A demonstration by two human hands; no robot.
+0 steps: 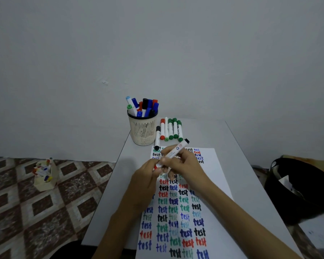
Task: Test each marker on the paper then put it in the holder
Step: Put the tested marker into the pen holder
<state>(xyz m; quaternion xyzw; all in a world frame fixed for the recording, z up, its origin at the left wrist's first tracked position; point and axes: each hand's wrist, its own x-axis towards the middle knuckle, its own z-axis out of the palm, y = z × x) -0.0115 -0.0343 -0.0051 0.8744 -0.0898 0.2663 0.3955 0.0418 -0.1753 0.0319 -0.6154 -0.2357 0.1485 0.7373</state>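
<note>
Hands: left hand (148,173) and right hand (183,163), fingers clamped on one marker (173,152), frame centre, above the paper (211,184)
Holder (143,130): full, behind
Loose markers (169,129): right of holder
Box (45,175): floor, left

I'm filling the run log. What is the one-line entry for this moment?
hands: both on marker | over paper | holder: partly filled | loose markers: remain
</note>
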